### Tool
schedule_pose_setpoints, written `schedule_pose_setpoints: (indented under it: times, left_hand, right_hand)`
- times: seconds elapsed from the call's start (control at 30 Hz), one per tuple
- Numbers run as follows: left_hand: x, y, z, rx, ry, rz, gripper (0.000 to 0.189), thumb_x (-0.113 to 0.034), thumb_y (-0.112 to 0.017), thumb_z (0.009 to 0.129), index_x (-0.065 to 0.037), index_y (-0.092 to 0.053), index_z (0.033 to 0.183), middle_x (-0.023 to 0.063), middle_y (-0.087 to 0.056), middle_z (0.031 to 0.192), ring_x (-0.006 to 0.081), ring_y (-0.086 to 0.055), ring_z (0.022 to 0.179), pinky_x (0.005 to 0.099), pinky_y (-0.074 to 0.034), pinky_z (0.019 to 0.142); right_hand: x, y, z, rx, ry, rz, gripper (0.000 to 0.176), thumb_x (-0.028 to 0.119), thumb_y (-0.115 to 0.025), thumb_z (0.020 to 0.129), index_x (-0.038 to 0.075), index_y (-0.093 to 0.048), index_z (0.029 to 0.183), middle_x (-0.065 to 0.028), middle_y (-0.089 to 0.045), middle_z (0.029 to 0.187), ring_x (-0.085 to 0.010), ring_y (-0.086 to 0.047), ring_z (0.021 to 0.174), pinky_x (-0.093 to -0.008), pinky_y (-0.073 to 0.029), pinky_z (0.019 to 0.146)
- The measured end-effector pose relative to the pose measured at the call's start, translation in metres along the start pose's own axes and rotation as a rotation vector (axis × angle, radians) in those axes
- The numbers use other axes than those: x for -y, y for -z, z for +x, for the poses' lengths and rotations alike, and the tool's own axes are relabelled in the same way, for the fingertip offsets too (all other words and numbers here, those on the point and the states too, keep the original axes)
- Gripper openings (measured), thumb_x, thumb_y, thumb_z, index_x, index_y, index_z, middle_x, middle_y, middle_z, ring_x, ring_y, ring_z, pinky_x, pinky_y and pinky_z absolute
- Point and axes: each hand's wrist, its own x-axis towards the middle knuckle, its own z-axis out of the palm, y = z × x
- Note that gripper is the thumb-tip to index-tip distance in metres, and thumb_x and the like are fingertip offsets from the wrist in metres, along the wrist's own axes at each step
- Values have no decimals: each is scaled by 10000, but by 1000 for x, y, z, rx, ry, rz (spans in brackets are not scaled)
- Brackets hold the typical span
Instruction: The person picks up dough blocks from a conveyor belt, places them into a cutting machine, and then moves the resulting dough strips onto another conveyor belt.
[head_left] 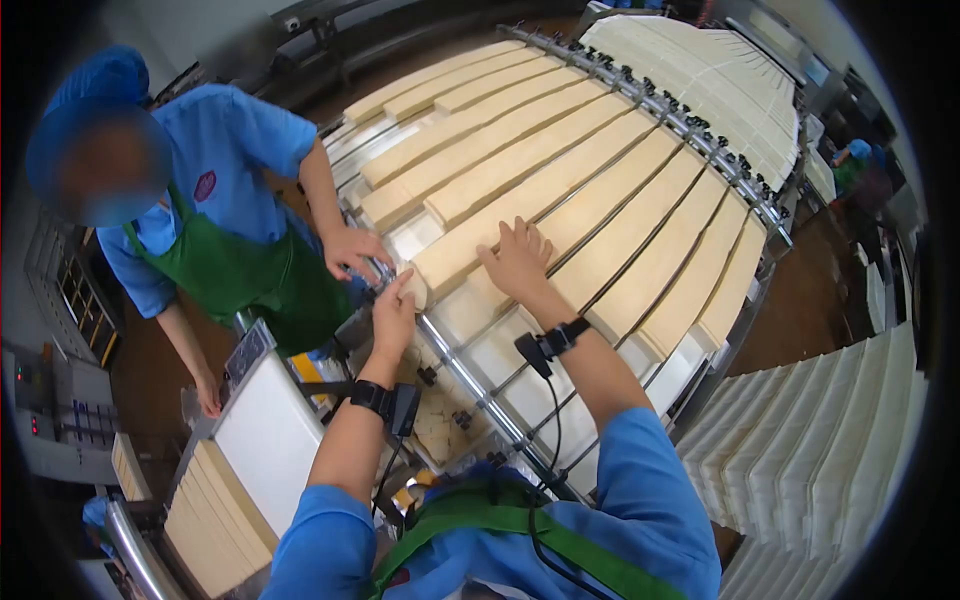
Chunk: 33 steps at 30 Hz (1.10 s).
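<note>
On a conveyor (500,352) of side-by-side strips, the right hand (520,262) lies flat, fingers spread, on one long pale strip (562,180), while the left hand (393,312), loosely open, touches its near end.

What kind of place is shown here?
Probably a food factory line. Long pale strips lie side by side on a metal conveyor; the left hand touches one strip's end and the right hand lies flat on another. A co-worker wears a blue uniform, hair cover and green apron.
</note>
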Motion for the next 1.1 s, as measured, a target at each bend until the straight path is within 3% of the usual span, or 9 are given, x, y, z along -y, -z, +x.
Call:
schedule_pose_setpoints:
  times: [0.1, 0.27, 0.37, 0.4, 0.53, 0.7, 0.73, 0.87, 1.1]
  left_hand:
    - [-34, 26, -43, -108, 57, -106, 334, 16, -442, 840, -7, -566, 1150, 78, -629, 937, 102, -584, 802, 237, -467, 703]
    - [-29, 65, -139, -172, 249, -141, 311, 14, -456, 832, -26, -570, 1119, 93, -600, 1036, 138, -569, 927, 248, -452, 799]
    - [-5, 78, -182, -120, 165, 372, 319, -1, -527, 820, -59, -573, 1130, 129, -542, 1131, 226, -555, 1021, 297, -420, 908]
    - [1, 86, -194, -116, 153, 453, 323, -27, -573, 836, -59, -559, 1157, 75, -499, 1173, 158, -538, 955, 244, -438, 803]
    - [14, 115, -239, -157, 371, 69, 224, -31, -581, 867, -28, -577, 1090, 25, -573, 986, 82, -532, 823, 217, -446, 709]
    - [-13, 152, -286, -252, 400, 88, 135, -78, -580, 890, -7, -607, 1001, 11, -593, 852, 77, -549, 762, 220, -456, 704]
    - [-17, 160, -296, -292, 431, 46, 131, -80, -576, 890, -6, -613, 992, 18, -588, 869, 81, -549, 770, 223, -454, 711]
    - [-21, 192, -336, -518, 463, -73, 132, -92, -563, 904, 1, -612, 985, 9, -578, 850, 68, -544, 758, 213, -448, 698]
    - [-4, 262, -394, -930, 409, -3, 146, -85, -560, 901, -4, -605, 1013, 2, -586, 817, 71, -546, 728, 207, -446, 677]
  right_hand:
    - [-4, 14, -46, 35, 104, 53, 659, 476, -509, 852, 50, -395, 1342, -219, -298, 1429, -394, -222, 1332, -581, -112, 1055]
    - [-19, 19, -117, 72, 236, 71, 605, 430, -563, 837, 66, -440, 1304, -206, -367, 1386, -391, -261, 1309, -559, -159, 1033]
    - [-24, 16, -138, 37, 267, 88, 567, 401, -582, 835, 86, -460, 1290, -187, -411, 1358, -393, -298, 1285, -552, -182, 1019]
    - [-29, 12, -143, -3, 293, 98, 556, 391, -586, 835, 93, -464, 1288, -178, -424, 1349, -393, -311, 1276, -551, -188, 1016]
    - [-25, 16, -153, 2, 295, 149, 512, 346, -605, 833, 105, -483, 1268, -148, -485, 1298, -376, -374, 1237, -527, -220, 1009]
    - [2, 20, -164, 65, 341, 166, 480, 326, -605, 834, 109, -501, 1250, -139, -523, 1252, -366, -391, 1223, -501, -220, 1016]
    - [14, 21, -169, 14, 389, 124, 421, 282, -618, 828, 76, -551, 1189, -157, -577, 1173, -346, -480, 1148, -461, -312, 979]
    - [61, 10, -185, 207, 506, 365, 292, 184, -632, 815, -3, -616, 1039, -189, -649, 963, -320, -622, 914, -362, -468, 822]
    - [168, -38, -247, 846, 730, 472, 318, 188, -684, 790, 55, -622, 1071, -115, -656, 905, -267, -636, 886, -338, -486, 803]
